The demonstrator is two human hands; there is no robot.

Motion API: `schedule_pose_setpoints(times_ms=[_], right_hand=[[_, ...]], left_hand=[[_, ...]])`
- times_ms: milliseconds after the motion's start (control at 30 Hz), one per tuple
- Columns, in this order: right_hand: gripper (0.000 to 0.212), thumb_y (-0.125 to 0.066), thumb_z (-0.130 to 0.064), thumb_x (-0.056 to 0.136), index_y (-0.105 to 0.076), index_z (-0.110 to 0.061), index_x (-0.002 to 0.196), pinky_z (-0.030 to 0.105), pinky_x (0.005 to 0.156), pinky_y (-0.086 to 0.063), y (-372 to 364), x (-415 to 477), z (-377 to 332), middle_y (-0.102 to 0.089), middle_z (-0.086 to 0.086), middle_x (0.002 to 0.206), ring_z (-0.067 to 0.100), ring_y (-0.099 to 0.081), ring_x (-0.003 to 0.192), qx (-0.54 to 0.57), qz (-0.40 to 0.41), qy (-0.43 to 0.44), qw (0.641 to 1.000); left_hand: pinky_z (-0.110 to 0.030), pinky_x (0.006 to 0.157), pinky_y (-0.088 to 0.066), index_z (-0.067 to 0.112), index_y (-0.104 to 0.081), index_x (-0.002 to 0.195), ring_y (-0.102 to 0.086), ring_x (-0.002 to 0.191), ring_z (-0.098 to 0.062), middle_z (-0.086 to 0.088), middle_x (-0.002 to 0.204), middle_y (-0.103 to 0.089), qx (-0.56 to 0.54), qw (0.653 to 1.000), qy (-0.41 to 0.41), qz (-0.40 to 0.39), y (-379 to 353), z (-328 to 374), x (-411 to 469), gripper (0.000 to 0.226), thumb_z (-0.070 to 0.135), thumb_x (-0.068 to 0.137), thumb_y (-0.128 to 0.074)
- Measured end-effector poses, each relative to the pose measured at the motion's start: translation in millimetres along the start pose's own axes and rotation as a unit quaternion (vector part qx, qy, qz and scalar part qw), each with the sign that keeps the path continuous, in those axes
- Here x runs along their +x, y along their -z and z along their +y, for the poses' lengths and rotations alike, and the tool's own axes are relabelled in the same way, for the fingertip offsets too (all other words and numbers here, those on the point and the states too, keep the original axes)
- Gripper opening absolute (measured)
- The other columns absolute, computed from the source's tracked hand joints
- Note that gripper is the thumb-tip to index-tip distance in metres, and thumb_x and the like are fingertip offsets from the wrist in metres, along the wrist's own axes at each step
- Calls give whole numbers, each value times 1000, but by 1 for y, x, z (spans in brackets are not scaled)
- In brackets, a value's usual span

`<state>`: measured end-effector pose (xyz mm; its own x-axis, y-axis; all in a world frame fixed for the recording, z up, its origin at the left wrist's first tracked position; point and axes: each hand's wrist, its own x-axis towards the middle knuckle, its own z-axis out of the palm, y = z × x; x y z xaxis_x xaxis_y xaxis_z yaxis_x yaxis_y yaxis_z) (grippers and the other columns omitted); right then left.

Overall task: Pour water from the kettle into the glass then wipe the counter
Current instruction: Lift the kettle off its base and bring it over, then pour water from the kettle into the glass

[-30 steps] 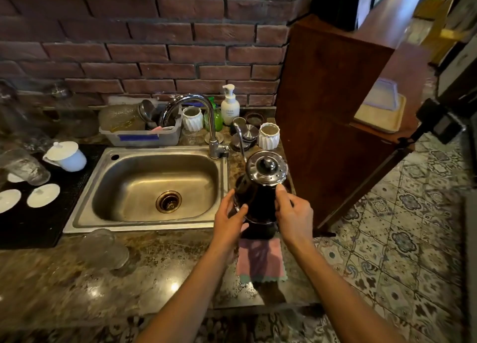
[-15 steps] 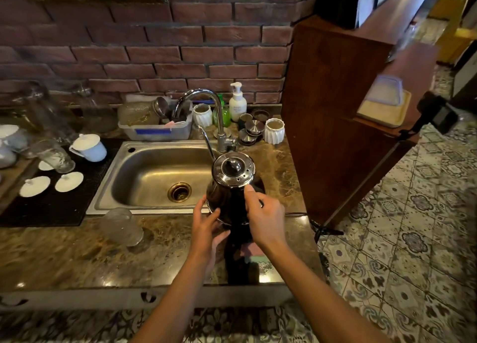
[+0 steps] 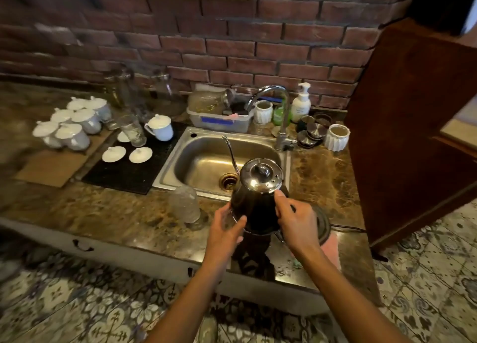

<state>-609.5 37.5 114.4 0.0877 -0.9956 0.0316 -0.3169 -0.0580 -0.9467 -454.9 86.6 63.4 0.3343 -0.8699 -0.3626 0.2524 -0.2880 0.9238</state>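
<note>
A black gooseneck kettle (image 3: 254, 203) with a shiny steel lid is held above the front edge of the counter (image 3: 103, 211), its thin spout pointing away over the sink. My left hand (image 3: 225, 228) cups the kettle's lower left side. My right hand (image 3: 296, 221) grips its right side at the handle. A clear ribbed glass (image 3: 185, 204) stands on the counter just left of the kettle, in front of the sink. The kettle's round base (image 3: 324, 225) shows behind my right hand. A pink cloth (image 3: 333, 250) lies on the counter at the right, partly hidden by my right arm.
A steel sink (image 3: 180, 162) with a curved tap (image 3: 282, 115) sits behind the kettle. White lidded cups (image 3: 72, 126) and glasses crowd the left counter by a black mat (image 3: 124, 172). A dish tub, soap bottle and ribbed white cups line the brick wall. A wooden cabinet (image 3: 402, 126) stands at right.
The kettle has moved left, toward the glass, still held in both hands, and its base is now uncovered. The view has swung left, bringing more of the left counter into sight.
</note>
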Motion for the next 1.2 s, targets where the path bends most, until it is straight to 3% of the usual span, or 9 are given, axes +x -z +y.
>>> schedule_pose_setpoints(times_ms=[167,367,467,567,667,833,967,1100,1200], right_hand=[[59,-51,-63,90,-46,-22,48,36,55,-31,-17,-7,-3,-41,-4,47,16,-38,49,3,-35,-19,999],[60,-58,-38,101,-38,-18,49,12,41,-28,-50,-19,-21,-37,-10,41,2,-35,38,-23,-22,-45,999],[61,-60,-44,99,-39,-18,48,14,40,-26,-65,-21,-28,-38,-8,40,3,-35,37,-28,-10,-64,997],[62,-63,-52,94,-40,-15,49,26,48,-27,-75,-18,-33,-38,-6,42,8,-36,40,-51,-8,-74,996],[63,-63,-62,87,-42,-14,50,33,54,-26,-79,-17,-36,-39,-5,44,9,-36,42,-74,-8,-90,993],[64,-63,-64,83,-39,-14,50,33,55,-24,-76,-19,-46,-34,-3,45,12,-31,43,-122,-21,-102,987],[66,-64,-62,86,-44,-19,41,31,54,-28,-65,-18,-51,-42,-3,42,11,-37,41,-182,-50,-115,975],[67,-64,-67,82,-52,-13,45,30,55,-32,-57,-14,-53,-48,-1,42,11,-41,40,-234,-79,-118,962],[67,-61,-74,77,-52,-14,47,30,53,-32,-54,-10,-58,-47,1,44,13,-40,40,-267,-93,-121,952]], left_hand=[[-28,85,-57,28,-58,120,-70,95,-1,24,93,-70,53,999,4,4,42,3,-6,33,20,91,-71],[-36,99,-56,29,-54,136,-69,101,5,18,126,-59,84,994,1,-63,93,4,5,52,13,90,-71],[-22,100,-52,26,-51,143,-62,102,19,10,132,-57,91,990,1,-107,114,9,9,58,9,91,-69],[-40,106,-51,36,-53,140,-68,112,-6,4,144,-53,108,986,15,-127,129,12,16,55,19,91,-71],[-43,106,-50,47,-52,130,-67,114,-14,6,135,-59,127,981,36,-140,135,16,18,49,26,90,-71],[-40,105,-51,40,-41,145,-63,120,-9,22,137,-41,102,976,51,-186,135,17,16,60,21,94,-67],[-23,93,-54,37,-39,147,-68,93,11,40,113,-50,83,970,83,-214,128,22,9,59,15,97,-62],[-32,103,-51,31,-34,152,-67,81,14,32,103,-53,56,965,113,-231,119,17,0,62,15,98,-61],[-35,106,-50,32,-33,152,-61,90,10,17,136,-50,42,964,131,-229,113,13,-5,63,18,98,-62]])
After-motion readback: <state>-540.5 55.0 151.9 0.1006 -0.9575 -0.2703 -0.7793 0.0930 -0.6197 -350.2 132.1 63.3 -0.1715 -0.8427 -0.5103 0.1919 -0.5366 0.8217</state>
